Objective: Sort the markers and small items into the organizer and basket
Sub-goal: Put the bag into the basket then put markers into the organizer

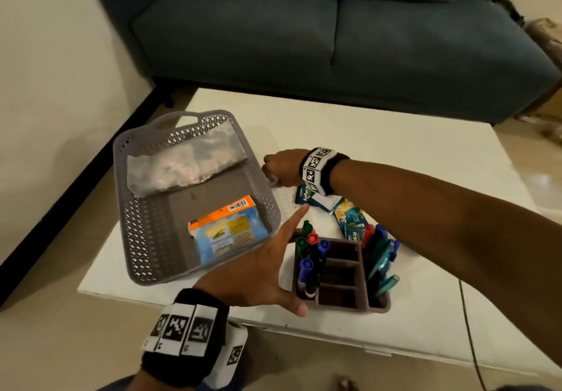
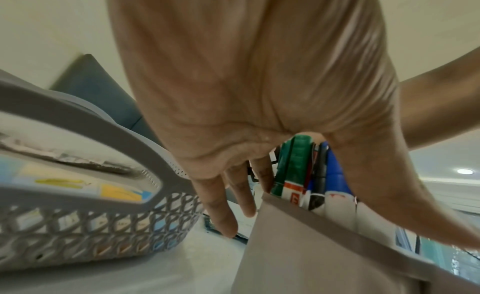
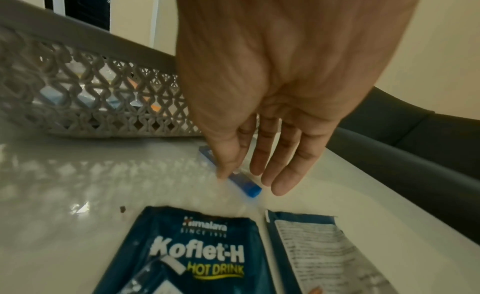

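A grey lattice basket (image 1: 137,223) stands on the left of the white table and holds a clear plastic bag (image 1: 182,162) and an orange-and-blue packet (image 1: 228,229). To its right a brown organizer (image 1: 343,299) holds markers (image 1: 310,250) in its left slot and more markers (image 1: 380,257) in its right one. My left hand (image 1: 273,257) lies open and flat against the organizer's left side, thumb along its near edge. My right hand (image 3: 246,175) reaches down beside the basket, its fingertips on either side of a small blue item (image 3: 249,187). Blue Koflet-H sachets (image 3: 194,253) lie beside it.
A dark blue-grey sofa (image 1: 334,31) stands behind the table (image 1: 395,153). More sachets (image 1: 352,220) lie between my right wrist and the organizer. A thin cable (image 1: 468,330) runs down over the table's front right edge. The floor lies to the left and in front.
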